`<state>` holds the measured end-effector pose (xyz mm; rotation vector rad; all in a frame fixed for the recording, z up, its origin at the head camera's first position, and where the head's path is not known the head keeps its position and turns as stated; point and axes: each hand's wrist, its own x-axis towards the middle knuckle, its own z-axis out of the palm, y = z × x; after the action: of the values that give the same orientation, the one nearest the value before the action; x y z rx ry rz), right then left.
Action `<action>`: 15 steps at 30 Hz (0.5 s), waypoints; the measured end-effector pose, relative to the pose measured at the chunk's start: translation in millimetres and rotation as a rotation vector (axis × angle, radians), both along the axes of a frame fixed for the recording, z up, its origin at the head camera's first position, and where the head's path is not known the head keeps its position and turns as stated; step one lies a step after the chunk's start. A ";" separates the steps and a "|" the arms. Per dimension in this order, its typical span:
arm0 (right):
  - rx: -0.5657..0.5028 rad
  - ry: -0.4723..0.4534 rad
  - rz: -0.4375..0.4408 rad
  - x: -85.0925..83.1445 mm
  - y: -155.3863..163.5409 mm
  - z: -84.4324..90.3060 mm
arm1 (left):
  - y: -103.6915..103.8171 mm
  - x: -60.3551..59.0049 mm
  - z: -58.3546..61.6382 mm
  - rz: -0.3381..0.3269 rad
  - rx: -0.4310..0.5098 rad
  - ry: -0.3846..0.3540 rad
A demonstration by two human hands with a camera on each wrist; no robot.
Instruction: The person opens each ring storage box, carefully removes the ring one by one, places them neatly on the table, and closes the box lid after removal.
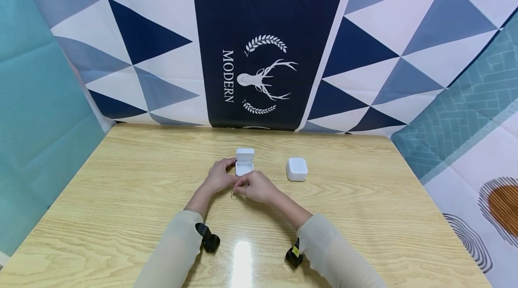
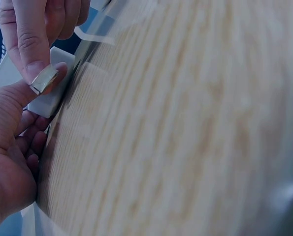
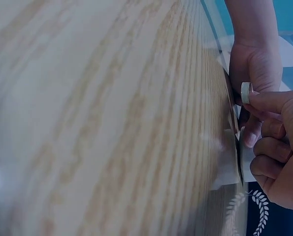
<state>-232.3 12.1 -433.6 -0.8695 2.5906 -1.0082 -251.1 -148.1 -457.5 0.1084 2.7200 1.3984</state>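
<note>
A small white ring box [image 1: 244, 155] stands with its lid raised, near the middle of the table. My left hand [image 1: 220, 177] holds it from the left, fingers along its side and thumb across its front. Between thumb and forefinger, my right hand [image 1: 258, 187] pinches a ring [image 2: 45, 79] with a broad, pale, shiny band. In the head view the ring hangs just in front of the box, over the left thumb. The right hand's other fingers [image 3: 268, 164] are curled in. Part of the box is hidden behind both hands in the left wrist view.
Right of the ring box stands a white rounded cube-shaped box [image 1: 297, 169]. The wooden table [image 1: 133, 171] ends at a patterned cloth backdrop [image 1: 259, 45]. A black wrist camera [image 1: 211, 242] sits at the left cuff, another black camera [image 1: 294, 257] at the right.
</note>
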 end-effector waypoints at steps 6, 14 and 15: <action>0.008 -0.001 0.000 1.7 -0.8 0.5 | 0.7 1.2 1.0 0.005 -0.009 -0.003; 0.017 0.017 0.001 2.7 -2.2 -2.3 | 0.7 0.9 -0.2 0.006 -0.011 -0.004; 0.021 0.019 -0.001 2.9 -2.3 -2.3 | 0.7 0.8 -0.3 0.006 -0.012 -0.006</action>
<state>-229.4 9.8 -435.9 -0.8764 2.6126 -0.9765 -250.2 -147.4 -457.8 0.0957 2.7256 1.3820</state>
